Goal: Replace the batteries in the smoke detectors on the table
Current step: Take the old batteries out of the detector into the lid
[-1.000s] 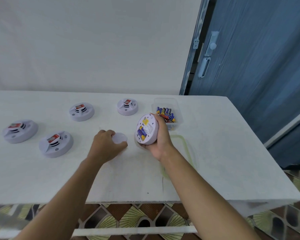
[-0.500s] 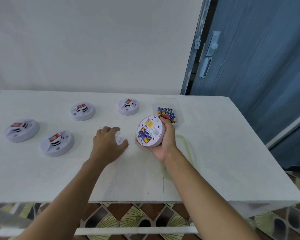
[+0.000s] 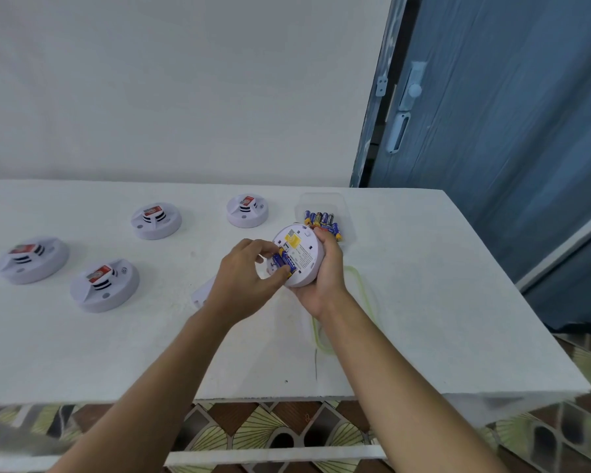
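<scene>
My right hand (image 3: 325,268) grips a white smoke detector (image 3: 302,249) turned back side up, with a yellow label and blue batteries (image 3: 285,262) showing in its open bay. My left hand (image 3: 244,278) reaches in from the left, fingers and thumb curled onto the blue batteries in the bay. The detector's white cover plate (image 3: 202,291) lies on the table, partly hidden under my left wrist. A clear box of spare batteries (image 3: 323,218) stands just behind the held detector.
Several more smoke detectors sit face up on the white table (image 3: 423,302): two at the left (image 3: 33,259) (image 3: 104,285) and two farther back (image 3: 156,220) (image 3: 247,210). A blue door (image 3: 492,131) stands at the right. The table's front edge is close to me.
My left hand left the cover plate on the table and rose right to the batteries in the detector. My right hand tilted the detector's back further up.
</scene>
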{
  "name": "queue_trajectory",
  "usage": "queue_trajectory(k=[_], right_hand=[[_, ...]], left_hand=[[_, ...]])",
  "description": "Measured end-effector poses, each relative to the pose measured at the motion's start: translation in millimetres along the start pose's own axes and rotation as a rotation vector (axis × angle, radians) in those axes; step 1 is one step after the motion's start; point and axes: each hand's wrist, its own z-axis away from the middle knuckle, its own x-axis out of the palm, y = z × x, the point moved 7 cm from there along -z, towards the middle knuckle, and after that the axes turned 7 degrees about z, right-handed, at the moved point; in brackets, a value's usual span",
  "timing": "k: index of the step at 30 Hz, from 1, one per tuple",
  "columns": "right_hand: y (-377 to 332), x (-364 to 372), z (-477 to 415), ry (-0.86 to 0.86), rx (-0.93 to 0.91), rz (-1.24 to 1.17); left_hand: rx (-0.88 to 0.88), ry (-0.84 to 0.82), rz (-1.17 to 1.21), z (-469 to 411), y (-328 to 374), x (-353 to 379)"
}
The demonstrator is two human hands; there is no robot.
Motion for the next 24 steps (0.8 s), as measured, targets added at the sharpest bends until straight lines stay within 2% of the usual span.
queue_trajectory(k=[12, 24], right_hand=[[-10, 2, 5, -0.012, -0.054, 0.013], [-15, -5, 7, 0.006, -0.069, 0.049]], left_hand=[[-0.170, -0.100, 0.160, -5, -3, 10], [-0.236, -0.082, 0.245, -8, -3, 20]])
